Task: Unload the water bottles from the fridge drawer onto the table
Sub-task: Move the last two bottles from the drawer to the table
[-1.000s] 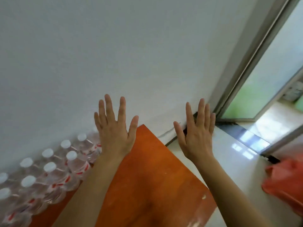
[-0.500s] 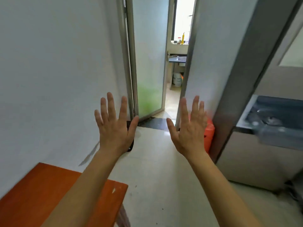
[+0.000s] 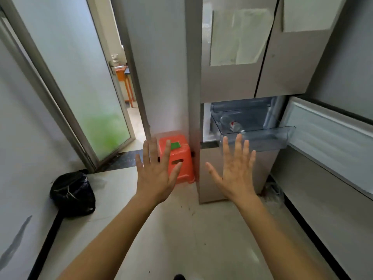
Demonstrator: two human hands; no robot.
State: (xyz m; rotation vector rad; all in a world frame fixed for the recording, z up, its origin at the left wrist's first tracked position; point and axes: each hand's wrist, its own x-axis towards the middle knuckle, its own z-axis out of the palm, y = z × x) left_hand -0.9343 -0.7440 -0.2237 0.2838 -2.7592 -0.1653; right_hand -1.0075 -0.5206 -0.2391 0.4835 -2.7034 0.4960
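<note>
Spread wide and empty, left hand (image 3: pixel 154 175) and right hand (image 3: pixel 236 174) hover; a water bottle (image 3: pixel 234 125) lies in the fridge drawer (image 3: pixel 262 138), twelve o'clock from the right.

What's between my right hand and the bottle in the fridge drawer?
Head view: only the drawer's clear front wall separates the right hand from the bottle.

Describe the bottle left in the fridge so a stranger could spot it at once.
Start at the tall grey fridge right of the orange stool. Halfway down it, a clear plastic drawer stands pulled out. The bottle lies on its side inside, the only thing visible there, clear with a red label.
</note>
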